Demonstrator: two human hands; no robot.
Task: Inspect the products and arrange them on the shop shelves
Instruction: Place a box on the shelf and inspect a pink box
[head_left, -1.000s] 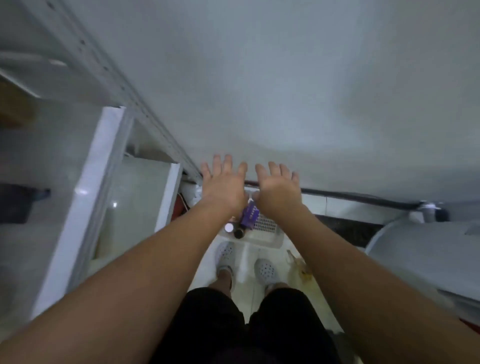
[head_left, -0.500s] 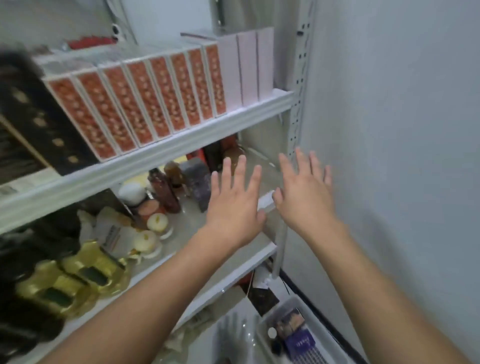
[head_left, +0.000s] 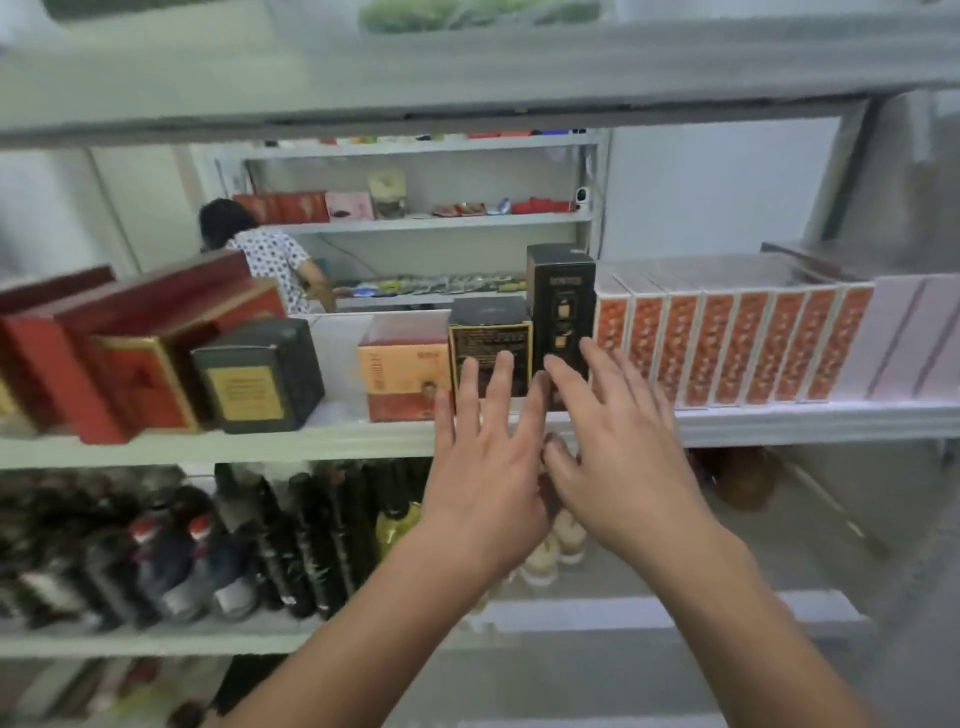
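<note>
Both hands moved up to the middle shelf (head_left: 260, 444). Left hand (head_left: 483, 467) and right hand (head_left: 618, 457), fingers (head_left: 503, 379) spread and empty, reach for the short black box (head_left: 491, 325); next, probably grip it.

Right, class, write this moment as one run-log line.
place: middle shelf | left hand: open, empty, near short black box | right hand: open, empty, near tall black box

White shelf (head_left: 311, 441) — boxes (head_left: 727, 348), bottles (head_left: 208, 561)
</note>
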